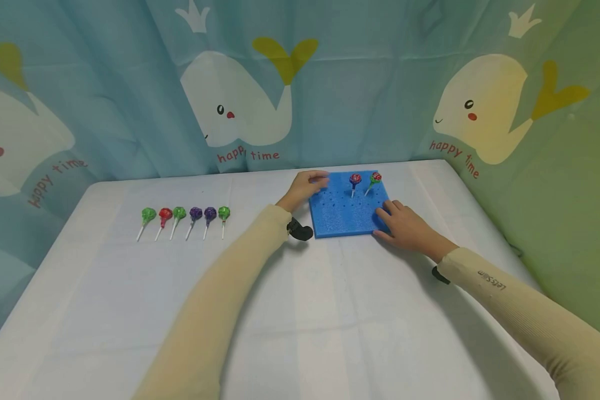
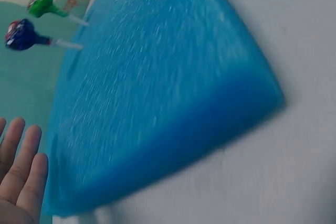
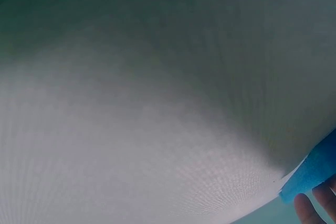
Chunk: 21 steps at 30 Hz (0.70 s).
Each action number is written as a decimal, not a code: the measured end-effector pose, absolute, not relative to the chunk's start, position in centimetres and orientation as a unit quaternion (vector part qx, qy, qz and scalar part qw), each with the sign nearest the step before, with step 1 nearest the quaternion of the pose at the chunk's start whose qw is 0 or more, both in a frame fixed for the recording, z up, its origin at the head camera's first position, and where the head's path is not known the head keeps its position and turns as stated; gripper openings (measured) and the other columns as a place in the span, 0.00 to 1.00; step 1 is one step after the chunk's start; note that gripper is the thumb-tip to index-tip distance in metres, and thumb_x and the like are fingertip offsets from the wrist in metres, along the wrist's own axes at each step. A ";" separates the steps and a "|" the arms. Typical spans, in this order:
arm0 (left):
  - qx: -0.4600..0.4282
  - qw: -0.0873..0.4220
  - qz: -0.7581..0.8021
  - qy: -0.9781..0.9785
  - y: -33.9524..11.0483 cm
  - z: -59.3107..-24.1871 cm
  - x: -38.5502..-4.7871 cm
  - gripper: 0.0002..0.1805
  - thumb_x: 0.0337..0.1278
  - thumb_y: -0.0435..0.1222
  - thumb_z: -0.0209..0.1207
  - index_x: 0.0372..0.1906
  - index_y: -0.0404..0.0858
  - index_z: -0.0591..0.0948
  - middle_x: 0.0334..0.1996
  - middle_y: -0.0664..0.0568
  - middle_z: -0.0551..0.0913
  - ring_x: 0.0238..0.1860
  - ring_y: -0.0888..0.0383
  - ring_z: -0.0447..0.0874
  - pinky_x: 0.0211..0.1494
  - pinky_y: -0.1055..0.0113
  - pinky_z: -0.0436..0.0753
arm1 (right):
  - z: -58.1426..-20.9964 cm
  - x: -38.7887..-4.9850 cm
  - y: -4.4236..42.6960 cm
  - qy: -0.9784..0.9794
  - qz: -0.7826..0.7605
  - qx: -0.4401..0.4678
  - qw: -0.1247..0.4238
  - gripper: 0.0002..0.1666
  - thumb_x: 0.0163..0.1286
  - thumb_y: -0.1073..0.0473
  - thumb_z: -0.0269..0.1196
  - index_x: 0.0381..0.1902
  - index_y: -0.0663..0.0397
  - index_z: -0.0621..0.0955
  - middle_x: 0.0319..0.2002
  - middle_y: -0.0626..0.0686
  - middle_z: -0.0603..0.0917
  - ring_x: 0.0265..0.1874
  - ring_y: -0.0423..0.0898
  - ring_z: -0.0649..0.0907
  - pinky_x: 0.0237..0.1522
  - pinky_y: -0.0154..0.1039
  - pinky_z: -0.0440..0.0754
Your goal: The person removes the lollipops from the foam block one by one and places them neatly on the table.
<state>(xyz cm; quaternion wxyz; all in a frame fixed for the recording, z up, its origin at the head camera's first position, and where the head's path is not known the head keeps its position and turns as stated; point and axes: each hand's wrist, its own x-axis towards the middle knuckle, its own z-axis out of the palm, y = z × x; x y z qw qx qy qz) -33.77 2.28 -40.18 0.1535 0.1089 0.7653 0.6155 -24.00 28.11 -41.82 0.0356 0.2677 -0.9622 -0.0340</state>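
A flat blue foam board (image 1: pixel 345 214) with rows of small holes lies on the table. Two lollipops stand in it by their sticks: a purple-and-red one (image 1: pixel 355 179) and a green-and-red one (image 1: pixel 376 178). At the board's back left corner is my left hand (image 1: pixel 304 189); its fingers look fairly straight beside the edge (image 2: pixel 21 171) in the left wrist view. My right hand (image 1: pixel 405 226) rests with spread fingers at the board's right edge, near the front corner. Only a few of its fingertips (image 3: pixel 310 211) show in the right wrist view, by the blue edge.
On the left of the table lies a row of several wrapped lollipops, among them a green one (image 1: pixel 148 214), a red one (image 1: pixel 165 214) and a purple one (image 1: pixel 195 213). A white cloth (image 1: pixel 305 333) covers the table. A whale-print curtain (image 1: pixel 360 66) hangs behind it.
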 end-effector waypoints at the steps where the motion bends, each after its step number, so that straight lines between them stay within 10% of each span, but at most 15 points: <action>1: 0.108 0.155 0.610 0.770 2.6 -40.2 -33.8 0.21 0.66 0.35 0.53 0.61 0.34 0.73 0.60 0.43 0.76 0.60 0.51 0.75 0.64 0.62 0.75 | -41.9 -24.0 28.1 -0.962 -0.034 0.269 0.036 0.31 0.64 0.44 0.61 0.54 0.64 0.72 0.49 0.67 0.73 0.49 0.60 0.74 0.50 0.56 0.78; 21: 0.150 0.155 0.577 0.788 7.1 -41.4 -33.6 0.21 0.67 0.33 0.51 0.64 0.39 0.71 0.58 0.44 0.77 0.62 0.52 0.73 0.68 0.60 0.70 | -41.6 -24.1 28.1 -0.962 -0.035 0.268 0.030 0.32 0.65 0.42 0.60 0.54 0.64 0.72 0.50 0.67 0.73 0.49 0.60 0.74 0.50 0.56 0.79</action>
